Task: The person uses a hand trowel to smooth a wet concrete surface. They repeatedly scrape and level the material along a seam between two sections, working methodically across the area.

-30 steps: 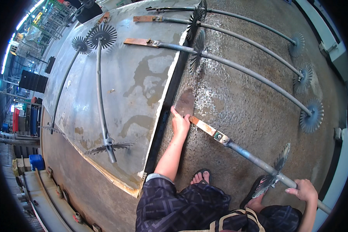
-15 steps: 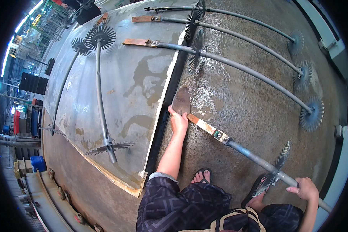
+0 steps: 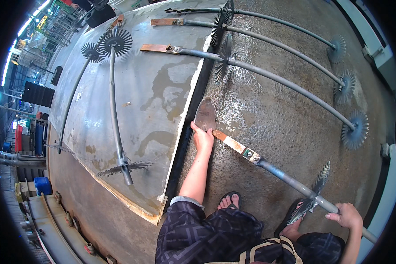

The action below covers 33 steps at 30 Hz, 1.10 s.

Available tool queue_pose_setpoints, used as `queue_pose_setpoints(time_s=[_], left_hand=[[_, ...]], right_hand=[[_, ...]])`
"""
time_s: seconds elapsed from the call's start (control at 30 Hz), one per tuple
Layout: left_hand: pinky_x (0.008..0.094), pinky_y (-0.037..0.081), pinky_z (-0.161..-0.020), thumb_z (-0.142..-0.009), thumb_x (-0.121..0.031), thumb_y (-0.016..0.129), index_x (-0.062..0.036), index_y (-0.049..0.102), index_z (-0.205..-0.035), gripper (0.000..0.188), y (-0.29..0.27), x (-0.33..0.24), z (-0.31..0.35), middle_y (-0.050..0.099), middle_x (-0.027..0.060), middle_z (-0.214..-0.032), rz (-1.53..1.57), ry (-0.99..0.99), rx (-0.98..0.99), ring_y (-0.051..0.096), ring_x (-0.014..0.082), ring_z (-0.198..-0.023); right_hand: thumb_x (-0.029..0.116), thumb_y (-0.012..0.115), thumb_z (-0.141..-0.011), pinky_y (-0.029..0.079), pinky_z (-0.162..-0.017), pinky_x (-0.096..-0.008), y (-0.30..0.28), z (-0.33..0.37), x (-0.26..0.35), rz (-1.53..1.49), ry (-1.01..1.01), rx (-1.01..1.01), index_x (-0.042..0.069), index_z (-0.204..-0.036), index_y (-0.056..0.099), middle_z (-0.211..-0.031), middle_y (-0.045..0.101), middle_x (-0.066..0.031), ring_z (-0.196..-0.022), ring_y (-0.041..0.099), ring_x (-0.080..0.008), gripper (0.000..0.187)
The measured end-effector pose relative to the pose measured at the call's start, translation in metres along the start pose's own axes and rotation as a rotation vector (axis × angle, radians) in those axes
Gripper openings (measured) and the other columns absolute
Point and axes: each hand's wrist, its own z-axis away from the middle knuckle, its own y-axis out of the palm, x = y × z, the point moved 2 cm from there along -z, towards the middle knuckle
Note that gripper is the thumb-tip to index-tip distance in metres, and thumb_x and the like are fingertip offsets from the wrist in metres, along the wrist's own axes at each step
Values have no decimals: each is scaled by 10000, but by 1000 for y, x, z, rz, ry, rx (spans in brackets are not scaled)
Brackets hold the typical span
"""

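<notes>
My left hand (image 3: 203,140) is closed around the lower end of a flat brown plate (image 3: 205,115) with a rounded point; its exact kind is unclear. My right hand (image 3: 346,215) wraps around a grey metal shaft (image 3: 288,178) at the lower right. The shaft slants up toward my left hand and carries a toothed metal disc (image 3: 320,182) near my right hand. A rust-brown flat strip (image 3: 230,143) is bolted to its upper end, the tip beside my left thumb. Whether that tip touches the thumb or the plate I cannot tell.
Several similar disc shafts (image 3: 290,81) lie across the far side, their brown ends over a grey metal sheet (image 3: 149,88). More shafts (image 3: 113,92) rest on that sheet. The floor (image 3: 268,119) is wet. My sandalled feet (image 3: 229,200) stand below the held shaft. Machinery (image 3: 53,229) sits lower left.
</notes>
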Motion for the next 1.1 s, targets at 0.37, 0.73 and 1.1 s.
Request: queue_pose_setpoints(time_s=[0.37,0.73,1.1], left_hand=[[505,465,-732,-790,-159,658,-33,109,-1328,778,-1,-7,4,615,296,-833,-16,14,47,601,461,-799],[499,462,-760,-779,-165,673,-18,131,-1323,783,1,-10,7,602,323,-870,9,-2,34,594,468,-837],[499,461,-756,-770,-151,681,5,132,-1324,796,1,-11,7,602,326,-854,35,-10,5,592,472,-831]], right_hand=[[584,693,-635,473,-685,-440,2,-2,-6,12,9,-17,25,-794,648,-687,600,-211,-746,600,-401,583],[589,693,-630,476,-680,-438,2,-2,-4,-12,46,9,26,-799,649,-690,602,-210,-750,602,-398,589],[607,673,-641,471,-670,-444,3,-2,-7,27,-20,-10,20,-773,638,-672,589,-216,-727,601,-400,602]])
